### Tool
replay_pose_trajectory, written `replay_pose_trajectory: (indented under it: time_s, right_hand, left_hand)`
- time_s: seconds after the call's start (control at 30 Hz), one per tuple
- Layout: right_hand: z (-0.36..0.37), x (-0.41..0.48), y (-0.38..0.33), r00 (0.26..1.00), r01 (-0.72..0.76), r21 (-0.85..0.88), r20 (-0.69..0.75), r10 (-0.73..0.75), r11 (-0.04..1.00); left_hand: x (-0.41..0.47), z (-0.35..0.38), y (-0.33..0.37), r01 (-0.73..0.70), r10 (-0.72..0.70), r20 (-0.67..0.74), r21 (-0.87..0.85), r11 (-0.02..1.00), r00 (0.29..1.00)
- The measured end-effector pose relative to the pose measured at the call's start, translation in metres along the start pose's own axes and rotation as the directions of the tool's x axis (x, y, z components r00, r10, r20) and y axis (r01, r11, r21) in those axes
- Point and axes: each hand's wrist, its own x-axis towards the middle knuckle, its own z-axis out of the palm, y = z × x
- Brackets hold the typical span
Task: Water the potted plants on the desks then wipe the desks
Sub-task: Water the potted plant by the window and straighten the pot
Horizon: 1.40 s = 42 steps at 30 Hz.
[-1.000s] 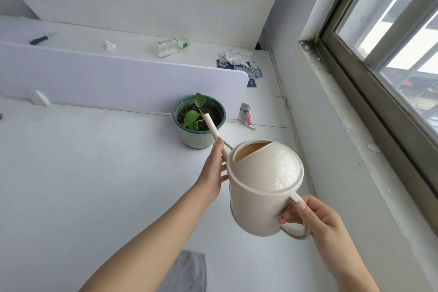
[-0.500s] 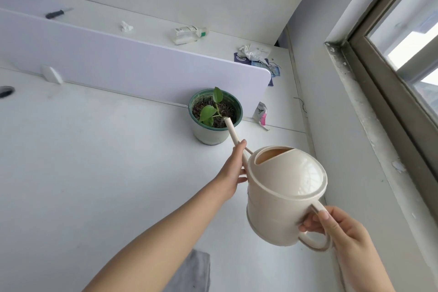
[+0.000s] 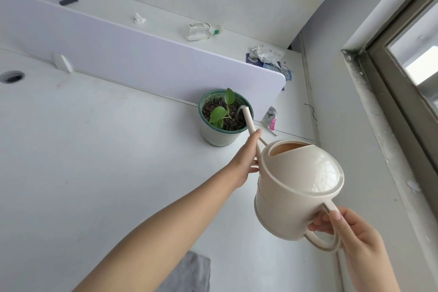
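A cream watering can (image 3: 298, 187) is tilted toward a small green-leaved plant in a green-rimmed pot (image 3: 222, 135) on the white desk (image 3: 94, 161). My right hand (image 3: 348, 232) grips the can's loop handle. My left hand (image 3: 246, 161) holds the long spout near its base. The spout tip hangs over the pot's soil, and a thin stream of water curves from it into the pot. A grey cloth (image 3: 189, 272) lies on the desk at the bottom edge, partly hidden by my left forearm.
A white divider panel (image 3: 132, 54) stands behind the pot. Beyond it lie a knife (image 3: 71, 0), a crumpled tissue (image 3: 139, 18), a plastic bottle (image 3: 201, 31) and crumpled wrappers (image 3: 267, 54). A small packet (image 3: 271, 118) sits right of the pot. The window sill (image 3: 384, 125) runs along the right.
The view has shifted so the pot sits further right and lower. The can is tilted more, its spout tip has come over the soil, and water now runs from it.
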Motion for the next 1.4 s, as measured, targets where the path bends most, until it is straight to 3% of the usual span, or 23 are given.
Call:
replay_pose_trajectory:
  time_s: [0.43, 0.6, 0.97, 1.13, 1.4]
  right_hand:
    - [0.045, -0.002, -0.009, 0.994, 0.021, 0.000, 0.108, -0.021, 1.000]
    - [0.050, -0.008, -0.003, 0.994, 0.025, 0.022, 0.109, -0.028, 0.999]
    - [0.022, -0.043, 0.047, 0.982, -0.171, 0.019, 0.078, 0.169, 0.985]
    - [0.013, -0.050, 0.079, 0.970, -0.242, 0.027, 0.018, 0.242, 0.970]
    - [0.033, -0.050, 0.096, 0.936, -0.348, -0.008, -0.067, 0.346, 0.938]
  left_hand:
    - [-0.019, -0.047, 0.011, -0.107, 0.101, -0.068, -0.097, 0.989, 0.993]
    - [-0.028, -0.051, 0.012, -0.089, 0.085, -0.068, -0.063, 0.994, 0.994]
    - [-0.055, -0.054, -0.046, -0.024, 0.009, -0.102, -0.148, 0.989, 0.995]
    - [-0.071, -0.058, -0.063, -0.065, 0.051, -0.090, -0.163, 0.984, 0.995]
    - [-0.091, -0.069, -0.083, -0.179, 0.121, -0.217, -0.271, 0.946, 0.969]
